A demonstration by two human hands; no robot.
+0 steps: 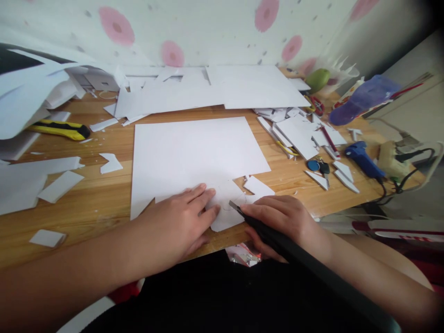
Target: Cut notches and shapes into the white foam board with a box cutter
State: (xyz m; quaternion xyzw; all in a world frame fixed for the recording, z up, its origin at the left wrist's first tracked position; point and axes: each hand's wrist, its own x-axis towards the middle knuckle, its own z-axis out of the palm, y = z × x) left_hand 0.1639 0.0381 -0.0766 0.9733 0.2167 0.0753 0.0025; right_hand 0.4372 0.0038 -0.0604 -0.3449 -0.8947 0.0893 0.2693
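Note:
In the head view my left hand (183,217) lies with fingers spread and stretched out, pressing on the near part of a white foam board sheet (194,148). My right hand (284,219) is wrapped around a black utility knife (267,233), its blade pointing left and away from me. The blade tip is at a small white board piece (225,212) near the table edge, beside some faint pencil lines; whether it touches cannot be made out. A jagged offcut (258,186) lies just beyond my right hand.
A yellow utility knife (62,129) lies at the left among white scraps. Large white boards (256,88) rest at the back. To the right are a heap of offcuts (296,134), a red pen (329,141), keys (323,167), a blue glue gun (364,159) and a power strip (391,159).

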